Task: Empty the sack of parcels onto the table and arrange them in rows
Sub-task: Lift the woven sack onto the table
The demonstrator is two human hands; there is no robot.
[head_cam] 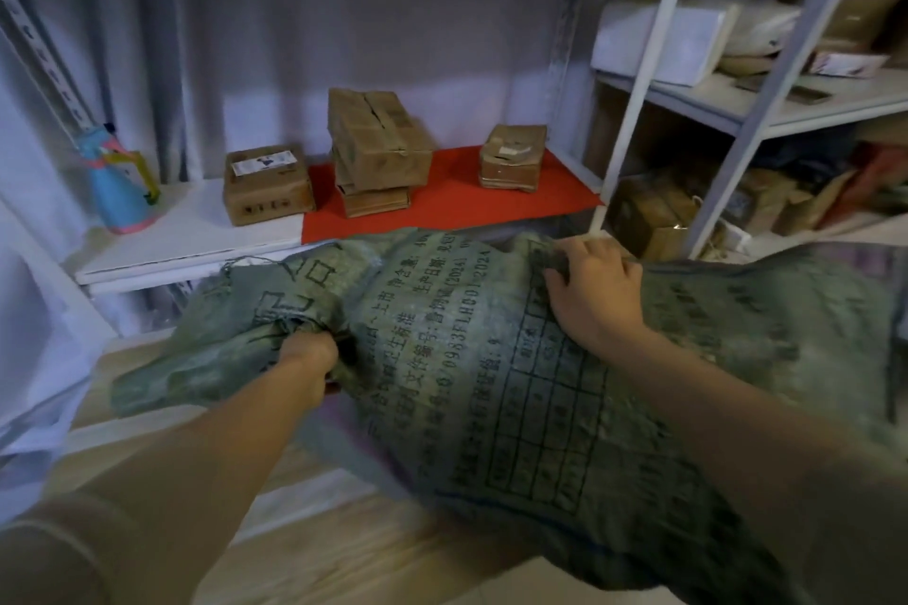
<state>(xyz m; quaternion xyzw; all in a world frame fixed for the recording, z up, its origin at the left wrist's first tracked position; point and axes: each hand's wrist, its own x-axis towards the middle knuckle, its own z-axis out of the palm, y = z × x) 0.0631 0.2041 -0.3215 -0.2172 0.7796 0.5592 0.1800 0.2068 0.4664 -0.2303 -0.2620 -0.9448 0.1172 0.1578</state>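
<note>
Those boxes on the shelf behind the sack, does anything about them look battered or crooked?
Yes. The top box of the middle stack sits tilted and overhangs the smaller one beneath, with its top flaps split open. The right box looks crushed and dented. The left box sits flat and looks sound.

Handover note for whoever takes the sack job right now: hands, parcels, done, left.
Left hand: fingers curled into a bunched fold of the green woven sack.
Right hand: grips the sack's upper edge, fingers hooked over it.
The sack is held between both hands, in front of the white shelf surface; its contents cannot be seen.
On the surface: a labelled cardboard box, a stack of boxes and a smaller box, the last two on a red mat.
Done: sack in hand.
Left: tip it out, then arrange the parcels in rows.
</note>
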